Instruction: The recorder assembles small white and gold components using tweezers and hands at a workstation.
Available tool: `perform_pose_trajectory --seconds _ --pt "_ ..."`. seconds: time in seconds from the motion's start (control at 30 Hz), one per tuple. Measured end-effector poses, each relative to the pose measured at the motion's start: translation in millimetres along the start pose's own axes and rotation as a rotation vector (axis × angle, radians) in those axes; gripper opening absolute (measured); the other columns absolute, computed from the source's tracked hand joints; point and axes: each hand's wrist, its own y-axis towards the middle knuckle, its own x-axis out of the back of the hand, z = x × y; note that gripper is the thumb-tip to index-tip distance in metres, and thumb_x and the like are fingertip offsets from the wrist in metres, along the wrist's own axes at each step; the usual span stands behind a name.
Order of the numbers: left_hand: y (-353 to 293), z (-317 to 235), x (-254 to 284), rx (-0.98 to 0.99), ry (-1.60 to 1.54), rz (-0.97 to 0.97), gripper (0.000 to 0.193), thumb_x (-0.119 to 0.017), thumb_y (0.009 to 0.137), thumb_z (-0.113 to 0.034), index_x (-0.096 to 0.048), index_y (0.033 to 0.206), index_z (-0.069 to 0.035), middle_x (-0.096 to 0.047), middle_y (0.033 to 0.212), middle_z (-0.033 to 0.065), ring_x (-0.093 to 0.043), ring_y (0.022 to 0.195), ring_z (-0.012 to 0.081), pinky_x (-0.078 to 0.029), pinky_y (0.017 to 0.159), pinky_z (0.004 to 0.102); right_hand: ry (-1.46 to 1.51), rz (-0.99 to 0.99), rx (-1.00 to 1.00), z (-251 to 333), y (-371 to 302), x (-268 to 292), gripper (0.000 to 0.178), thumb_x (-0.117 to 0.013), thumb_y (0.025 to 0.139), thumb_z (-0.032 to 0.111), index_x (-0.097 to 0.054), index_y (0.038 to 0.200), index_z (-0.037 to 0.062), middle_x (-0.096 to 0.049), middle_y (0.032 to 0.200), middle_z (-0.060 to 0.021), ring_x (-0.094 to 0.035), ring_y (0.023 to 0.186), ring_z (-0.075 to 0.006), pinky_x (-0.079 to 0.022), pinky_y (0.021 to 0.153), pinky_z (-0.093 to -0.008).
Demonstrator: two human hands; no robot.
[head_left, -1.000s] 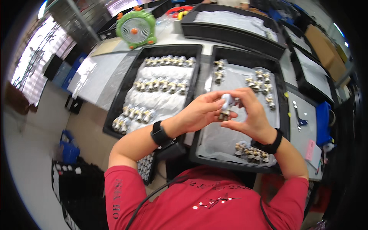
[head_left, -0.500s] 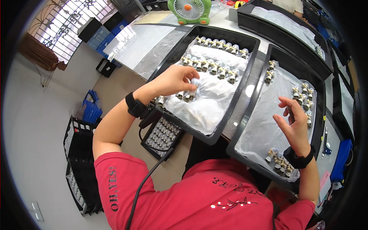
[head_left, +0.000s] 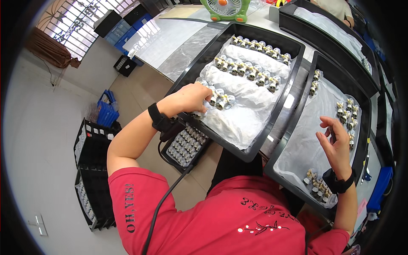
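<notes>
My left hand [head_left: 191,100] is over the near left side of a black tray [head_left: 253,155]. Its fingers are bent down and pressed together beside the third row of small figurines [head_left: 221,98], and what they grip is hidden. The figurines have clear, shiny tops, gold and white middles and dark lower parts. My right hand [head_left: 337,142] hovers above a second black tray [head_left: 276,168], thumb and fingers apart, nothing visible between them. More figurines [head_left: 348,112] lie just beyond it, and a cluster [head_left: 316,185] sits in that tray's near corner.
White liner sheets [head_left: 242,123] cover both trays. A green fan [head_left: 225,8] stands at the back of the table, with another lined black tray [head_left: 335,40] at the far right. Below the left tray is a filled crate [head_left: 187,146]. A black cable [head_left: 163,197] crosses my left side.
My left hand has lowered from above the third row to its left end; the figurine seen in its fingers no longer shows there. My right hand keeps nearly the same pose. The view has shifted slightly.
</notes>
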Motion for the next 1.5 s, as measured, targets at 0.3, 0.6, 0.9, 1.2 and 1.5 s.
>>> perform_pose_trajectory --seconds 0.3,0.6,0.9,1.2,1.5 --pt "7 4 -16 -0.104 0.088 -0.035 0.038 -0.077 0.063 -0.013 -0.061 0.097 -0.006 -0.06 0.094 0.0162 -0.057 0.093 0.0338 -0.046 0.08 0.0404 -0.001 -0.043 0.017 1 -4 14 0.037 -0.065 0.079 0.002 -0.057 0.115 0.0049 -0.057 0.075 -0.0021 -0.047 0.062 -0.0091 -0.038 0.057 -0.0233" --pt "-10 -118 44 -0.313 -0.329 -0.184 0.032 -0.073 0.075 -0.01 -0.062 0.104 -0.004 -0.06 0.085 0.0056 -0.059 0.072 0.0126 -0.047 0.064 0.0247 -0.34 0.518 -0.128 -11 -10 44 0.032 -0.068 0.075 0.018 -0.059 0.1 0.0002 -0.065 0.08 -0.0177 -0.063 0.078 -0.0346 -0.049 0.07 -0.0402" --pt "38 -221 31 -0.71 -0.855 0.074 0.022 -0.068 0.084 -0.016 -0.064 0.1 -0.001 -0.065 0.089 0.0013 -0.059 0.08 0.006 -0.048 0.071 0.0233 -0.515 0.955 -0.064 -14 -42 12 0.05 -0.079 0.06 0.027 -0.053 0.094 0.0022 -0.061 0.088 -0.0164 -0.061 0.084 -0.0356 -0.049 0.072 -0.043" --pt "71 -223 -7 -0.44 -1.358 0.253 0.043 -0.061 0.091 -0.026 -0.047 0.127 -0.006 -0.053 0.12 0.0049 -0.052 0.105 0.0125 -0.044 0.089 0.0313 -0.094 0.42 0.092 13 -6 41 0.052 -0.072 0.065 0.011 -0.052 0.112 0.0063 -0.057 0.101 -0.0123 -0.059 0.086 -0.0294 -0.048 0.077 -0.0379" --pt "79 -218 -15 -0.526 -1.801 0.571 0.046 -0.058 0.093 -0.018 -0.038 0.134 -0.008 -0.057 0.117 0.0085 -0.058 0.108 0.0172 -0.047 0.093 0.032 0.124 0.096 0.113 12 4 33 0.064 -0.066 0.066 -0.002 -0.048 0.126 0.0077 -0.055 0.109 -0.0071 -0.054 0.081 -0.0149 -0.047 0.069 -0.0271"
